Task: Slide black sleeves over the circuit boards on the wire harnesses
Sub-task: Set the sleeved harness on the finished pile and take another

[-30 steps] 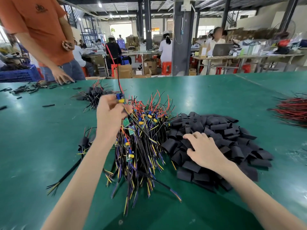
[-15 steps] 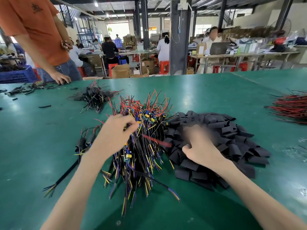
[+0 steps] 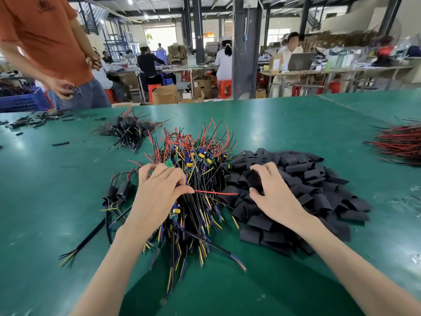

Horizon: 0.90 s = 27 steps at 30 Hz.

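**Q:** What lies on the green-topped work table (image 3: 273, 124)?

**A:** A bristling heap of black-jacketed wire harnesses (image 3: 198, 201) lies at centre, with small green circuit boards (image 3: 169, 162) at the far ends. A pile of flat black tube sleeves (image 3: 319, 190) touches its right side.

**Q:** And the worker's hands?

**A:** The left hand (image 3: 159, 190) rests on the heap's left side with fingers curled. Its thumb and forefinger pinch a thin red wire (image 3: 216, 193) that runs level toward the right. The right hand (image 3: 273, 192) sits on the near left part of the sleeve pile, thumb and curled fingers gripping one black sleeve (image 3: 256, 179). The wire's free tip ends just short of that thumb.

**Q:** Any harnesses already sleeved?

**A:** A small bunch of sleeved harnesses (image 3: 118, 192) lies just left of the left hand, and a second sleeved bunch (image 3: 131, 131) lies farther back. A person in an orange shirt (image 3: 45, 37) stands at the table's far left edge. A sheaf of red and black wires (image 3: 398, 144) lies at the right edge.
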### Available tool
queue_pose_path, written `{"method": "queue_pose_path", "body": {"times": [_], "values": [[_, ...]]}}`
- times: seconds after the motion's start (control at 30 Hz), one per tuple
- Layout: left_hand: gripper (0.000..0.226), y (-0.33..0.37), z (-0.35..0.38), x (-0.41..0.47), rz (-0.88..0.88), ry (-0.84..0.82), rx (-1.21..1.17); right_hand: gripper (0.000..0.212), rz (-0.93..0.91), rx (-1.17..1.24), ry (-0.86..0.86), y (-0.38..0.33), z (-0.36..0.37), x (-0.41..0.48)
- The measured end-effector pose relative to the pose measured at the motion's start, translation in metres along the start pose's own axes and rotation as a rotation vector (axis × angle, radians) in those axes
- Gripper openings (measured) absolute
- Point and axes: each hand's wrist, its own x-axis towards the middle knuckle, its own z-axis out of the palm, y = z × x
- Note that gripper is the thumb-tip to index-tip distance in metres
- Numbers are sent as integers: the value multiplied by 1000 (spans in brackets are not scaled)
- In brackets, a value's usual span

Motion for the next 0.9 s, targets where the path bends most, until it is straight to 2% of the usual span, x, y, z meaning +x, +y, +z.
{"method": "queue_pose_path", "body": {"times": [0.17,0.27,0.4,0.63,0.9], "values": [[34,3,2,-3,-4,17,-128,47,-22,27,-7,-1,-3,-1],[19,4,1,-2,-79,82,-229,50,-17,52,22,0,-3,2],[13,5,-1,-1,-150,144,-253,41,-88,58,56,-2,-5,3],[16,8,-2,0,-201,162,-286,39,-173,76,39,-6,-3,0],[16,11,-2,-1,-179,143,-259,39,-145,207,108,-13,-5,-1]]}}
